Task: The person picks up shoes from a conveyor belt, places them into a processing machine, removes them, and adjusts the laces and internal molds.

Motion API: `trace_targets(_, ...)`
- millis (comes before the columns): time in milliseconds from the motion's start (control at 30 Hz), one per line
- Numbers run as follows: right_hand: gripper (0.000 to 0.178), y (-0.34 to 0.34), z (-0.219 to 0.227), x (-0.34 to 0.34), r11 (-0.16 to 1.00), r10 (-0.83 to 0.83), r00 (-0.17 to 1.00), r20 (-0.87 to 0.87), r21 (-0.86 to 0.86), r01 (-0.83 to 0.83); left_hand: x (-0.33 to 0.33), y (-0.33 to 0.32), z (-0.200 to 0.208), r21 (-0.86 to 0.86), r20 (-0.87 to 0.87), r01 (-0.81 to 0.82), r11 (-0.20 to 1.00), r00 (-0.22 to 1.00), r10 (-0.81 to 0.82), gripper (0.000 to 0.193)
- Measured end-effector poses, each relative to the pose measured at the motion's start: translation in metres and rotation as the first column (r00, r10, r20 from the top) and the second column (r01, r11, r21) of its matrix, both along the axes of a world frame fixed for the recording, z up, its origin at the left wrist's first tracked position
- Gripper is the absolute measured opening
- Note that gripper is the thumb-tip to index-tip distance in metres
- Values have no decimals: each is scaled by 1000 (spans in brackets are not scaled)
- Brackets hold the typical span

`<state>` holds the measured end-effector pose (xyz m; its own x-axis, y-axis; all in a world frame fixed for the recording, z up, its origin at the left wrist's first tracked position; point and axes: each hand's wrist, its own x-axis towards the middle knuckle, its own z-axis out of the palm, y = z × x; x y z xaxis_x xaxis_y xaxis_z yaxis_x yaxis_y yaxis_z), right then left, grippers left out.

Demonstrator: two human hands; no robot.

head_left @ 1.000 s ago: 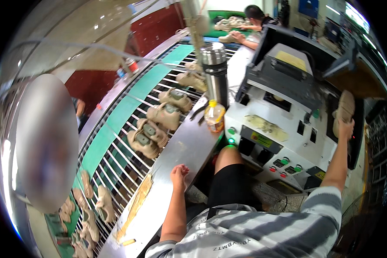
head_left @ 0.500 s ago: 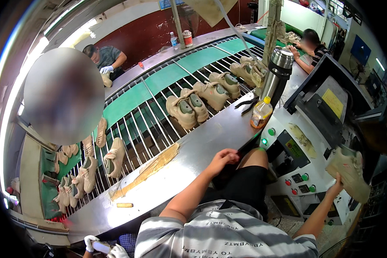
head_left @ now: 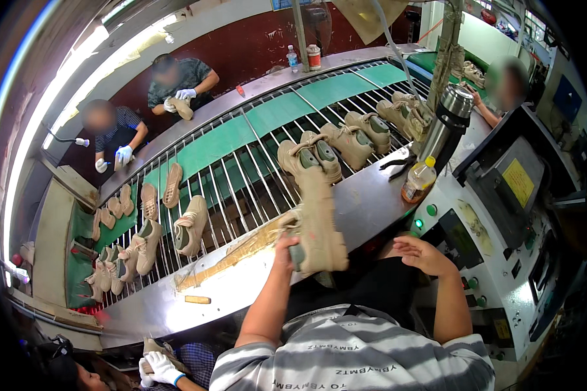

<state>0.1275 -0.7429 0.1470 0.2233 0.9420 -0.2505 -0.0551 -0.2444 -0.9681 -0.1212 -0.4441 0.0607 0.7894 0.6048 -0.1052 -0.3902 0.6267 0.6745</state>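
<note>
My left hand (head_left: 285,254) is closed around the collar end of a beige shoe (head_left: 324,231). The shoe is raised above the metal table edge, its sole side turned to the right. Nothing is in my right hand (head_left: 427,255); its fingers are apart, over my lap beside the white control panel (head_left: 468,287). Behind the held shoe, several beige shoes (head_left: 357,146) stand in a row on the roller conveyor (head_left: 241,182). One more beige shoe (head_left: 190,226) sits on the rollers further left.
A steel thermos (head_left: 451,117) and a bottle of orange liquid (head_left: 419,180) stand at the table's right end. Beside them lie black pliers (head_left: 398,166). A small yellowish bar (head_left: 197,300) rests on the table. Gloved co-workers (head_left: 188,81) handle shoes across the conveyor and at lower left.
The shoe in my right hand beside the machine has given way to a shoe in my left hand over the table edge. My right hand, now empty, has moved left toward my lap.
</note>
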Motion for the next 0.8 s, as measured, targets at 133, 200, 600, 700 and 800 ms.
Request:
trace_targets(133, 40, -34, -88, 23, 926, -341, 929, 146, -117, 358, -49, 96, -17, 77, -187, -235, 969, 951, 246, 53)
trace_targets(200, 34, -67, -137, 30, 818, -488, 794, 364, -127, 561, -64, 156, -17, 89, -402, -290, 953, 865, 301, 49)
trace_targets(600, 40, -285, -387, -103, 415, -104, 846, 522, -751, 514, 45, 293, -64, 593, -657, -194, 781, 444, 609, 38)
trace_targets(700, 49, -288, -378, -111, 487, 35, 880, 474, -777, 399, 56, 286, -58, 563, -639, -170, 809, 531, 556, 27)
trace_targets(800, 42, -270, -381, -100, 524, 27, 863, 505, -743, 418, 45, 276, -61, 653, -553, -188, 733, 543, 632, 35)
